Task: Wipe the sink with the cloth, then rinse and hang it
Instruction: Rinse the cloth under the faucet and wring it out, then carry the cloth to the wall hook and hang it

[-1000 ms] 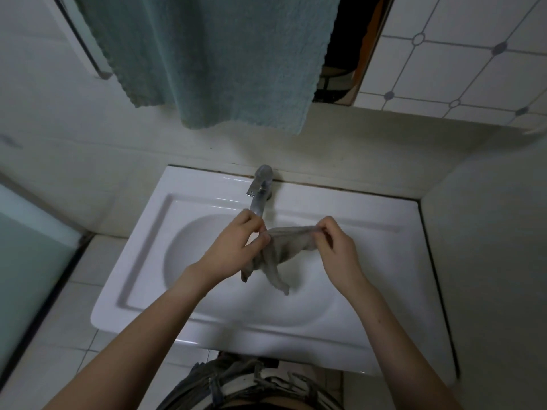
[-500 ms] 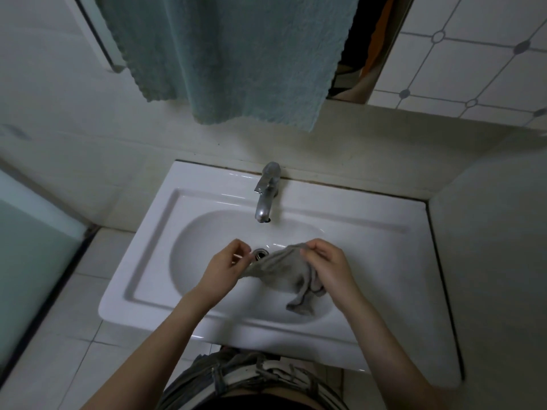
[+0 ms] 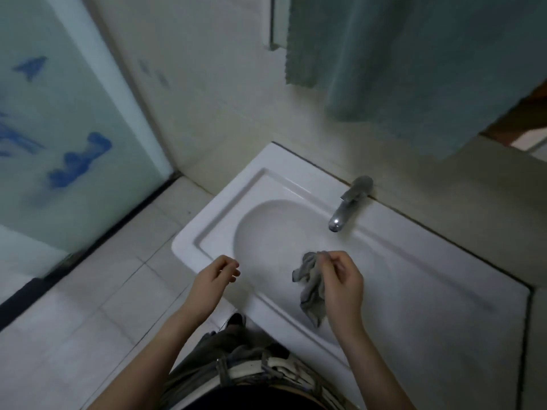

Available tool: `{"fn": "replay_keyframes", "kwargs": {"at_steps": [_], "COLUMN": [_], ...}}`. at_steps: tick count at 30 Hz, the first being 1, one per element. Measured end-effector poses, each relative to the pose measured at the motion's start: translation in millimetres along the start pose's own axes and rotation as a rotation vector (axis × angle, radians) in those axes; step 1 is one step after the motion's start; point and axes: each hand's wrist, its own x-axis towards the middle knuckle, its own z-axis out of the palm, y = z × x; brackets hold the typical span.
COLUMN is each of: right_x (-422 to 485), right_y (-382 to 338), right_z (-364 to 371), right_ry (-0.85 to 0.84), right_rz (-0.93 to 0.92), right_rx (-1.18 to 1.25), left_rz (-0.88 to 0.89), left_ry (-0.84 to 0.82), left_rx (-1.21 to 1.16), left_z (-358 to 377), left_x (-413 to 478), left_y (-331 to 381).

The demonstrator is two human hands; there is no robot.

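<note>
My right hand (image 3: 340,284) pinches the grey cloth (image 3: 310,288) near its top between thumb and fingertips, and the cloth hangs crumpled over the front part of the sink (image 3: 429,291) bowl. My left hand (image 3: 211,279) holds nothing; its fingers are loosely curled above the left rim. I see no water at the tap (image 3: 347,207), so I judge the step is preparing the cloth for rinsing or hanging. I would keep it over the bowl so drips fall inside, take a second corner with the free hand and open it flat. A teal towel (image 3: 399,69) hangs on the wall behind.
</note>
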Motion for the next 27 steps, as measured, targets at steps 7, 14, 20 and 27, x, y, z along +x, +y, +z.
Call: {"fn": "replay_keyframes", "kwargs": {"at_steps": [7, 14, 20, 27], "right_x": [-7.6, -40.6, -84.9, -131.7], "right_y": [-58.5, -84.5, -42.5, 53.7], "right_z": [71.2, 172.7, 273.4, 360.3], "right_ry": [-0.277, -0.468, -0.582, -0.711], "right_rz": [-0.191, -0.352, -0.293, -0.208], "right_rx": [-0.013, -0.023, -0.052, -0.377], "left_rz": [-0.040, -0.097, -0.217, -0.383], "left_ry": [0.354, 0.597, 0.677, 0.745], "left_rx": [-0.231, -0.319, -0.369, -0.367], "left_z": [-71.5, -145.5, -218.5, -307.0], "left_x": [-39.4, -89.8, -147.7, -217.5], "left_y": [-30.3, -76.8, -146.4, -239.7]}}
